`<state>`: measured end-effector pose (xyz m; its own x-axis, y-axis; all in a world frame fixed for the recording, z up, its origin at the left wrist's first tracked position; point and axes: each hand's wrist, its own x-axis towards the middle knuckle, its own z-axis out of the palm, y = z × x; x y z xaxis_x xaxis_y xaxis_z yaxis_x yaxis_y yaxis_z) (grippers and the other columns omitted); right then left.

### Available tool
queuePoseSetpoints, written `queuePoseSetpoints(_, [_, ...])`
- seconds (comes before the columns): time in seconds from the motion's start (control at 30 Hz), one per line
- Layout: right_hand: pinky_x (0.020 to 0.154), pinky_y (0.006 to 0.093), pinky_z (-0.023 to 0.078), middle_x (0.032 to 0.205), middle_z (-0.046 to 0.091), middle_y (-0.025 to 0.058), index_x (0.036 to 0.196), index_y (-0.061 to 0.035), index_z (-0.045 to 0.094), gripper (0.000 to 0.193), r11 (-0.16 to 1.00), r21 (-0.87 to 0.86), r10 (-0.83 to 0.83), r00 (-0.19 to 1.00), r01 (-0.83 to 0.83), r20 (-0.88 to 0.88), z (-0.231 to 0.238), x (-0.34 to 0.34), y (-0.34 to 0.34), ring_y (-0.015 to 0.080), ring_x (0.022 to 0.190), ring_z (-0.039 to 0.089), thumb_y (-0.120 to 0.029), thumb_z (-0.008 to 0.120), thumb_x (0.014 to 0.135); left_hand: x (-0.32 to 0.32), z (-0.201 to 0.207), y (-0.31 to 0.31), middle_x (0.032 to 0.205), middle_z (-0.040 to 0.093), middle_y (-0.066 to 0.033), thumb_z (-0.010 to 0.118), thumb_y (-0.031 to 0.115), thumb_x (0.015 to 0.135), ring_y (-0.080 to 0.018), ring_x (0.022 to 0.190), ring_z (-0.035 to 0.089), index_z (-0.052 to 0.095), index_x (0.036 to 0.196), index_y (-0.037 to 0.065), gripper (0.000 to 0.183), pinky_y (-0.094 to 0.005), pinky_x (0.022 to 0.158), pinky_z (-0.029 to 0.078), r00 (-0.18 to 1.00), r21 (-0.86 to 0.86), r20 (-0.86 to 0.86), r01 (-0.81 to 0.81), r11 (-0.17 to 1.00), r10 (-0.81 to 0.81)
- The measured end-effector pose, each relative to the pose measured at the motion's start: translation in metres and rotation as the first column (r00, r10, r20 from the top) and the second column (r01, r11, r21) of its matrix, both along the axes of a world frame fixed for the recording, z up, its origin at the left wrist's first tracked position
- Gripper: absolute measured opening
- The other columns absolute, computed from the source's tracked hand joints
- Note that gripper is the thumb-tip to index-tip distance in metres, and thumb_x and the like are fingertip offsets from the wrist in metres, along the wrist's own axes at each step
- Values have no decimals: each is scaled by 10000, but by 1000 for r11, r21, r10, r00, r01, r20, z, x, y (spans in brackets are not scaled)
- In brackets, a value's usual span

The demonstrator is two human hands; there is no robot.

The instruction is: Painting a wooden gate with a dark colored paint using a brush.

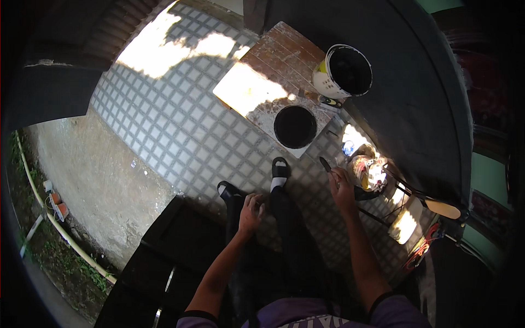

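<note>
My right hand (342, 188) is closed around a slim tool with a dark, flat, pointed end (325, 164); its exact kind is unclear. Over my left leg hangs my left hand (251, 211), fingers loosely bent and apart, holding nothing. Ahead of both hands, a round tub with a black inside (295, 127) sits on the near corner of a worn wooden board (279, 60). A white bucket with a yellow patch (324, 82) and a dark inside stands at the board's right side. Between tub and bucket lies what looks like a paintbrush (330, 102).
Right of my right hand is an open container of mixed items (369, 168), partly sunlit. Farther right are a stool-like frame with a tan pad (443, 208) and orange cords (420, 256). Grey-and-white tiled floor (164, 115) spreads left, past my sandalled feet. A dark wall rises at right.
</note>
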<state>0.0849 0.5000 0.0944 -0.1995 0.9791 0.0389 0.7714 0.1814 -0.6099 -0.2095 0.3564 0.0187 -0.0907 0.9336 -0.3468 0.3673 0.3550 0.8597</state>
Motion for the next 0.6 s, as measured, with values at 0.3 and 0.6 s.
queuePoseSetpoints(0.3, [694, 371, 563, 984, 583, 124, 994, -24, 560, 155, 960, 225, 146, 983, -168, 114, -102, -63, 120, 298, 893, 637, -86, 666, 900, 90, -105, 148, 1067, 694, -134, 663, 218, 946, -192, 875, 704, 597, 1219, -56, 392, -291, 774, 540, 770, -166, 171, -593, 788, 615])
queuePoseSetpoints(0.6, [674, 363, 547, 944, 533, 95, 978, -39, 545, 178, 909, 227, 351, 936, -349, 36, -85, -49, 109, 270, 847, 598, -76, 677, 865, 92, -106, 180, 981, 725, -156, 676, 169, 920, -186, 867, 713, 671, 1082, -84, 301, -289, 764, 554, 811, -265, 107, -535, 802, 576])
